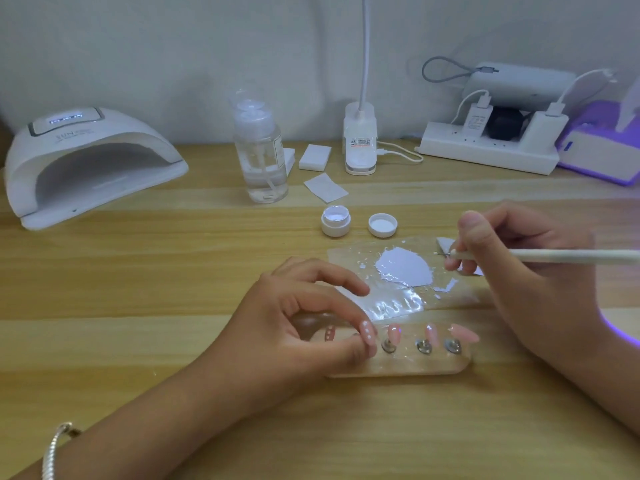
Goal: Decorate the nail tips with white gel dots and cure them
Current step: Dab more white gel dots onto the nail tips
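Big wooden table (138, 271), everything sits on it. The biggest item is the white curing lamp (93, 161) at far left, display lit. Back right is a power strip (485, 152) with chargers plugged in, and a purple gadget (595, 154) right beside it. A clear pump bottle (259, 150) stands mid-back with white wipes (314, 156) next to it.

Closer in, a clear film (398, 306) carries a puddle of white gel (405, 268). Just in front of that lies the clear holder (415, 365) with five pink tips. The left hand (304, 317) covers the holder's left end and half hides the first tip. Its thumb and forefinger pinch the dotted nail tip (367, 336), second in the row; the three to the right are plain.

The right hand (519, 271) grips the dotting tool (554, 256), point hovering over the film's right edge. The open gel pot (336, 221) and its lid (382, 225) sit just behind the film.
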Tool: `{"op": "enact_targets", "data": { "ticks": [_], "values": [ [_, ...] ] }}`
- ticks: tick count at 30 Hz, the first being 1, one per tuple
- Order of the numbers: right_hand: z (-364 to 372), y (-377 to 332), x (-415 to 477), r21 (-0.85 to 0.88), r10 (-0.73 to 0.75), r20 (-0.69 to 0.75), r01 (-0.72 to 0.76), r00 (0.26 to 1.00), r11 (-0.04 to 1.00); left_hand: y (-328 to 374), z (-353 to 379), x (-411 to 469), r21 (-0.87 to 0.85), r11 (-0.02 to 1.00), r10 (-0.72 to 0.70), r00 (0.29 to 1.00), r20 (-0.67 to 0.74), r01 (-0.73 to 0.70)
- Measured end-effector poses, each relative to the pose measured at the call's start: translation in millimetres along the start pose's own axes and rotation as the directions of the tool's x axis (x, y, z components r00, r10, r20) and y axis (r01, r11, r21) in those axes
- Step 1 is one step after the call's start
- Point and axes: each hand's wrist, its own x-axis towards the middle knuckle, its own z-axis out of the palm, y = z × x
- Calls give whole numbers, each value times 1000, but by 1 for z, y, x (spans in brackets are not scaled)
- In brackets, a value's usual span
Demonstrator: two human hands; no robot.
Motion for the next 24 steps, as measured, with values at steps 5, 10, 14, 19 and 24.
{"op": "enact_targets", "data": {
  "ticks": [5, 10, 14, 19, 24],
  "values": [
    [0, 0, 1, -24, -3, 8, 3, 1000, 1000, 1, 4, -1, 101, 995, 0, 999, 38, -4],
    [1, -1, 0, -30, 0, 9, 1, 1000, 1000, 0, 5, 0, 120, 993, 10, 1000, 8, -11],
    [1, -1, 1, -43, 13, 14, -12, 1000, 999, 1, 5, 0, 187, 982, 33, 999, 8, -34],
    [2, -1, 4, -38, 27, 18, -27, 999, 999, 2, 5, -1, 219, 970, 104, 995, 6, -103],
    [1, -1, 3, -51, 31, 35, -30, 999, 998, 2, 4, -1, 186, 978, 96, 995, -5, -93]
  ]
}}
